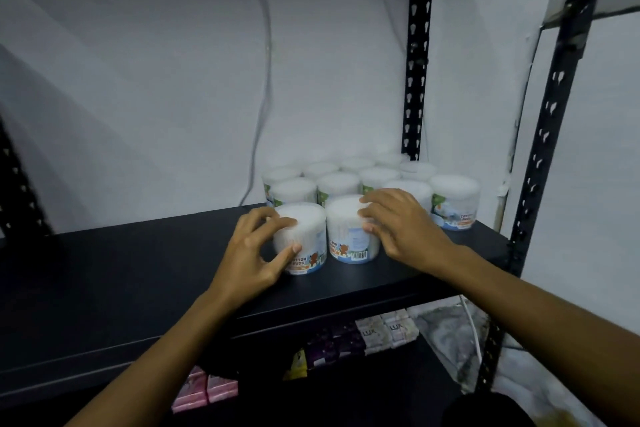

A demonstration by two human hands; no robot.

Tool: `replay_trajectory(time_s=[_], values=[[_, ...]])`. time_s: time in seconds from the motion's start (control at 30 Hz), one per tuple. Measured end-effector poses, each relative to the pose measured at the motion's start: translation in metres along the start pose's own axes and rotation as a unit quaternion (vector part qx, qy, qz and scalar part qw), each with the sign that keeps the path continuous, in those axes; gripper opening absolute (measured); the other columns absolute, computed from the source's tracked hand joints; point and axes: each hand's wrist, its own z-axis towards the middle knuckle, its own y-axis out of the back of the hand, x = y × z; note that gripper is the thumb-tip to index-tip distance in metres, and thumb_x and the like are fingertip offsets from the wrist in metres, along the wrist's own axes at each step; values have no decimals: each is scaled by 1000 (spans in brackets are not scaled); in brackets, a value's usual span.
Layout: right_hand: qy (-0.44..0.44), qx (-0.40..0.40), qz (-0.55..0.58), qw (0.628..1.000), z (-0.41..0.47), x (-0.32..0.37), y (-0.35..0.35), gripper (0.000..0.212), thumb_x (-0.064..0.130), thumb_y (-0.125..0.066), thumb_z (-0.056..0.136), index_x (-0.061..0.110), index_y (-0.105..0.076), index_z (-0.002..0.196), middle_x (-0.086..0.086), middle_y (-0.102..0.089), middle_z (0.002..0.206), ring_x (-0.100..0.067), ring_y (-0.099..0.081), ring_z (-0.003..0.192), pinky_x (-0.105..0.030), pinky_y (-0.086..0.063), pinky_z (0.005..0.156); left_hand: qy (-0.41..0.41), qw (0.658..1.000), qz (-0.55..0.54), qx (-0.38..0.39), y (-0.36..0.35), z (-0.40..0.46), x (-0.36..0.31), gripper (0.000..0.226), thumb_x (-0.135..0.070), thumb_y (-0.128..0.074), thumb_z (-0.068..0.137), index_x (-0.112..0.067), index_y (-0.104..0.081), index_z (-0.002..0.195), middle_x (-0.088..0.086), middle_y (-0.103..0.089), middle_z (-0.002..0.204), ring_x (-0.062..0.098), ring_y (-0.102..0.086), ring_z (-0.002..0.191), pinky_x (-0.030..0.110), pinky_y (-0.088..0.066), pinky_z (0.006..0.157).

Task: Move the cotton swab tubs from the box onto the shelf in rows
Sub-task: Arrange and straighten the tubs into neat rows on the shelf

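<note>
Round clear plastic cotton swab tubs [349, 229]: smooth, faintly glossy walls, printed paper-look labels (white swab tips show through). Dark flat shelf board [138, 270]: matt, smooth, with a low sheen. Black perforated metal uprights [417, 45]: painted, dull finish. Pale wall [156, 80]: matt. Small wrapped soap packets [384, 329] on the lower shelf: slightly glossy wrappers.

About fourteen cotton swab tubs [349, 229], two hands [256, 250]

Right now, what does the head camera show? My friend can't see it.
Two bare hands each grip a round, clear plastic cotton swab tub: left hand on left tub, right hand on right tub, on a black shelf before more rows.
</note>
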Motion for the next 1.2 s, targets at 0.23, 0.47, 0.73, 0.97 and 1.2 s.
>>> replay_trajectory(time_s=[0.23, 0.47, 0.73, 0.97, 1.2], values=[[18, 36, -11, 999, 1, -22, 10, 22, 17, -60, 86, 7, -67, 105, -8, -66, 101, -31, -62, 89, -40, -52, 76, 11, 999, 45, -11, -20, 13, -7, 45, -54, -60, 79, -25, -68, 113, -4, -48, 113, 13, -43, 110, 21, -38, 86], [17, 45, 10, 999, 2, -33, 7, 24, 9, -64, 87, 5, -66, 110, -13, -64, 113, -33, -61, 102, -46, -55, 80, 28, 999, 29, -11, -31, 22, -13, 48, -56, -59, 77, -26, -67, 113, -9, -43, 112, 12, -40, 110, 21, -40, 82], [20, 75, 19, 997, 7, -36, 11, 23, 11, -61, 89, 7, -64, 111, -8, -66, 110, -29, -60, 101, -46, -53, 82, 47, 996, -43, 60, -18, 22, -12, 66, -11, -54, 63, -21, -48, 128, -6, -36, 133, 13, -30, 128, 1, -26, 95], [-17, 99, 12, 995, 9, -36, 10, 32, 36, -58, 91, 14, -59, 115, -3, -63, 112, -22, -57, 104, -42, -51, 83, 82, 992, -51, 77, -17, 19, 5, 61, -11, -57, 72, -25, -47, 131, -8, -34, 141, 14, -29, 133, 44, -37, 108], [-35, 106, 5, 994, 11, -36, 6, 33, 37, -58, 91, 15, -55, 115, -1, -60, 112, -20, -56, 101, -40, -51, 81, 79, 994, -55, 60, -18, 19, 6, 54, -17, -59, 76, -24, -52, 129, -7, -38, 138, 15, -33, 131, 46, -40, 106]])
